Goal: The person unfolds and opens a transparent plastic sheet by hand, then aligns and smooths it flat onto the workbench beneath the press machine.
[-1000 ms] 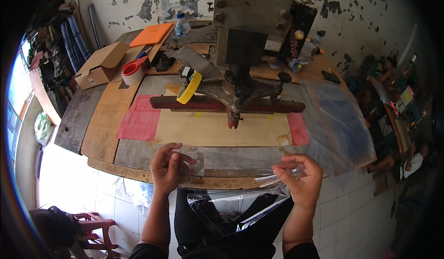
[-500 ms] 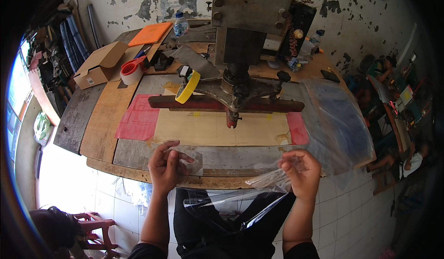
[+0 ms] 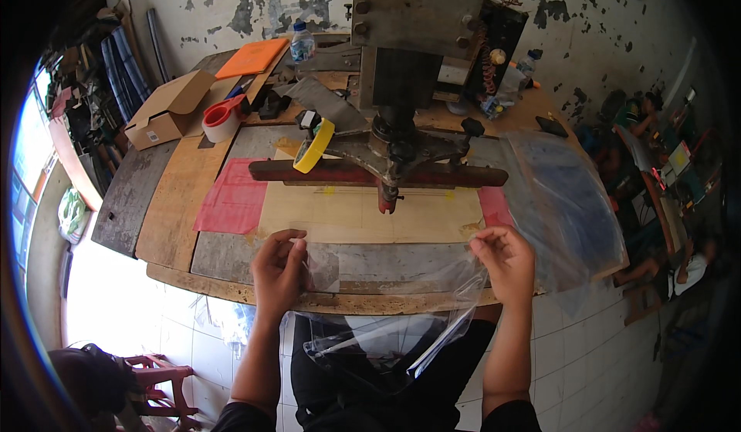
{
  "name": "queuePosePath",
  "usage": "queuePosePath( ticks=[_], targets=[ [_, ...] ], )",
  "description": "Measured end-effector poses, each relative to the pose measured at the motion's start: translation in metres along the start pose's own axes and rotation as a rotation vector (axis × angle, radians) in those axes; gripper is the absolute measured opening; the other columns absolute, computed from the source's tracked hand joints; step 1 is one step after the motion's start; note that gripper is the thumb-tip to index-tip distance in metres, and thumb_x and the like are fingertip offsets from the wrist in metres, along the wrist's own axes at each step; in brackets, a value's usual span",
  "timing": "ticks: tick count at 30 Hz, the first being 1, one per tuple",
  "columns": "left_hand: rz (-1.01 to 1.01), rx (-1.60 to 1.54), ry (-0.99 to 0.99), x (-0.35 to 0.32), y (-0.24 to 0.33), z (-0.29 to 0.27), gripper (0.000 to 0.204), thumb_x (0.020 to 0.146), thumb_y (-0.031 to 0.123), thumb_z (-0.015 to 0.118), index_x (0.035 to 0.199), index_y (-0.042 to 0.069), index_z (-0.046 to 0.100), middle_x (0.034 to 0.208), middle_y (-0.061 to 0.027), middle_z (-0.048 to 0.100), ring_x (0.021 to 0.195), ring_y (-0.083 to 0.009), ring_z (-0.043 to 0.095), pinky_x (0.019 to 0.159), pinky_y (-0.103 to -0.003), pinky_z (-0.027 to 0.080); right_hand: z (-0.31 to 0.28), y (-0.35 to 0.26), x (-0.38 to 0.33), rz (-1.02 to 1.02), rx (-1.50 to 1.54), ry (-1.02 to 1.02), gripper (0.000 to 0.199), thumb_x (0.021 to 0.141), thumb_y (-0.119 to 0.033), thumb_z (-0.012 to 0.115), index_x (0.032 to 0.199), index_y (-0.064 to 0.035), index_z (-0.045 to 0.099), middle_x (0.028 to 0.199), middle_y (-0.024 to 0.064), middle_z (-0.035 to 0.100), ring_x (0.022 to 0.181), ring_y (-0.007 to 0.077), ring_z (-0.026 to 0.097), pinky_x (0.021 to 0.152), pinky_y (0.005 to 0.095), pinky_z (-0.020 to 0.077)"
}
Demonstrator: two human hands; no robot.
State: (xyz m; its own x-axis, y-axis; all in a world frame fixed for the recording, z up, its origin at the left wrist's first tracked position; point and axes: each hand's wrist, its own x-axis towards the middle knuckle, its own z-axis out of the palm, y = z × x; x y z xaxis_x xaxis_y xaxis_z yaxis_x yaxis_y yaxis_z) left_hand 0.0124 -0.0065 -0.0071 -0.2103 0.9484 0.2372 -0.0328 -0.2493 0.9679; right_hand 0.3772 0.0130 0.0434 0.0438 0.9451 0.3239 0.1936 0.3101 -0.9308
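Observation:
A clear plastic sheet (image 3: 386, 332) hangs between my two hands, over the table's front edge and above my lap. My left hand (image 3: 279, 271) pinches one upper corner, thumb against fingers. At the other upper corner my right hand (image 3: 505, 261) grips the film in the same way. Just beyond the hands lies a cream board (image 3: 370, 220) with pencil-like lines, flanked by pink sheets (image 3: 230, 200). Over the board stands a press machine (image 3: 397, 146) with a long dark red bar (image 3: 332, 173). A yellow tape roll (image 3: 315, 146) hangs on its left arm.
More clear sheets (image 3: 563, 200) lie stacked on the table's right. At the left are a cardboard box (image 3: 168, 108), a red tape dispenser (image 3: 222, 116) and an orange folder (image 3: 252, 58). A water bottle (image 3: 302, 42) stands behind. People sit at the far right; a red stool (image 3: 166, 389) is lower left.
My right hand has risen slightly and closed its fingers on the film's corner. My left fingers have drawn together. The sheet is now spread wider between both hands.

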Motion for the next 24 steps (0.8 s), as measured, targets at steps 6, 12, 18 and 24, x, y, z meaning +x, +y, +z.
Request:
queuePosePath(
  ticks=[6, 12, 18, 24],
  targets=[
    [-0.032, 0.564, -0.081, 0.029, 0.016, 0.004, 0.032, 0.103, 0.011, 0.07, 0.132, 0.004, 0.06, 0.075, -0.0112, 0.071, 0.062, -0.0187, 0.069, 0.058, -0.038, 0.051, -0.011, 0.039, 0.06, 0.115, -0.072, -0.177, 0.008, 0.1, -0.004, 0.075, 0.103, 0.001, 0.069, 0.091, 0.0025, 0.071, 0.082, 0.0084, 0.066, 0.076, 0.0257, 0.0537],
    [0.144, 0.883, -0.24, 0.069, 0.003, -0.003, 0.02, 0.099, 0.014, 0.072, 0.118, 0.007, 0.071, 0.085, -0.0153, 0.074, 0.076, -0.0298, 0.073, 0.07, -0.042, 0.055, 0.012, 0.056, 0.083, 0.014, -0.443, -0.208, 0.012, 0.093, -0.006, 0.081, 0.099, 0.0004, 0.073, 0.095, 0.0053, 0.069, 0.08, 0.0147, 0.067, 0.076, 0.0297, 0.0544],
    [0.37, 1.131, -0.268, 0.084, -0.02, -0.006, 0.016, 0.098, 0.019, 0.07, 0.11, 0.009, 0.073, 0.097, -0.0153, 0.071, 0.081, -0.0379, 0.073, 0.072, -0.05, 0.057, 0.021, 0.079, 0.083, -0.27, -0.616, -0.126, 0.014, 0.088, -0.006, 0.083, 0.096, 0.0012, 0.073, 0.097, 0.0104, 0.065, 0.084, 0.0281, 0.067, 0.078, 0.0394, 0.0538],
    [0.424, 1.222, -0.256, 0.072, -0.007, 0.001, 0.017, 0.098, 0.015, 0.068, 0.112, 0.01, 0.077, 0.11, -0.0095, 0.069, 0.098, -0.031, 0.071, 0.084, -0.046, 0.057, 0.013, 0.071, 0.09, -0.352, -0.564, -0.307, 0.012, 0.092, -0.003, 0.077, 0.102, 0.0006, 0.073, 0.1, 0.012, 0.072, 0.092, 0.0308, 0.071, 0.08, 0.039, 0.0554]
  ],
)
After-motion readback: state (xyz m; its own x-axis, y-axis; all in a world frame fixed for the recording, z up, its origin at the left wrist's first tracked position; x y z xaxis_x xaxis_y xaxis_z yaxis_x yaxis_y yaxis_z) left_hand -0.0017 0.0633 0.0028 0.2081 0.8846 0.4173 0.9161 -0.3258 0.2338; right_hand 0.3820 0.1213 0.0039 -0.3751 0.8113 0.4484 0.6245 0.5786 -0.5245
